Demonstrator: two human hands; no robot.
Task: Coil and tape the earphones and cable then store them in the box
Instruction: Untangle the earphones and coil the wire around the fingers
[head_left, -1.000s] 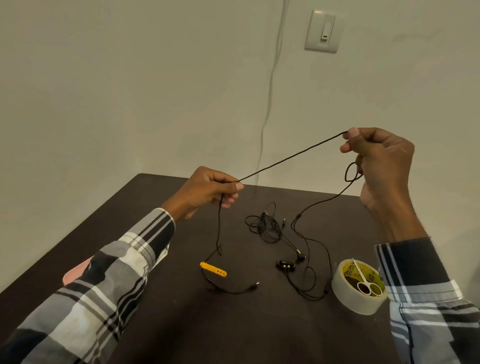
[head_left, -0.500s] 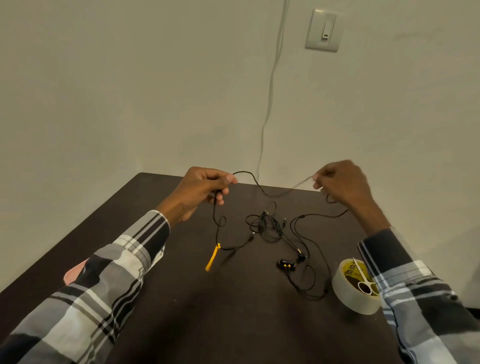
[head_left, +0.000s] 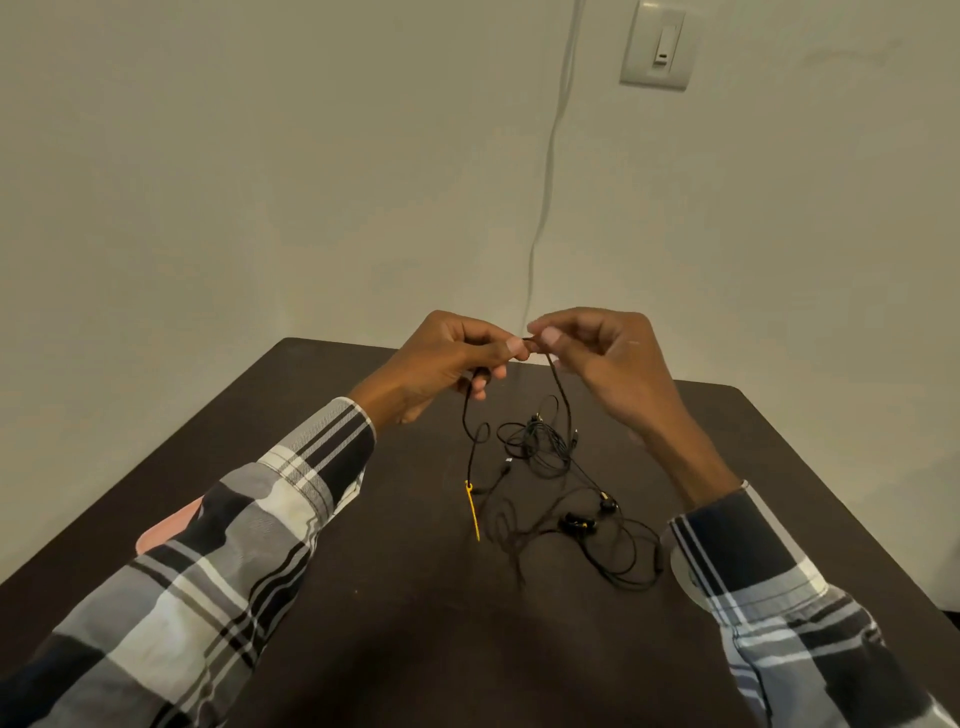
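1. My left hand (head_left: 447, 358) and my right hand (head_left: 597, 358) meet above the far middle of the table (head_left: 363, 623), thumb tips almost touching.
2. Both hands pinch the same black cable (head_left: 558, 379) between thumb and forefinger; the remaining fingers are curled in. The short run of cable between the two pinches is barely visible.
3. From my left hand one strand drops to the table and ends beside a yellow tie (head_left: 472, 509), which lies near the table's centre, pointing toward the near edge.
4. From my right hand a second strand falls into the loose tangle of black wire lying toward the far edge.
5. The earphones (head_left: 592, 517), black with small yellow marks, rest right of centre, their wire (head_left: 623, 561) looped loosely toward the right edge.
6. A roll of tape (head_left: 685, 577) sits near the right edge, mostly hidden by my right sleeve (head_left: 779, 597).
7. A pink object (head_left: 166, 525) shows at the left edge, partly hidden by my left sleeve (head_left: 218, 545); what it is I cannot tell.
8. Surface: a dark brown, matt tabletop with rounded far corners.
9. Room: a plain off-white wall (head_left: 208, 182) behind the far edge, with a pale switch plate (head_left: 658, 44) at upper right and a thin pale cord (head_left: 550, 166) running down the wall to the table's far edge.
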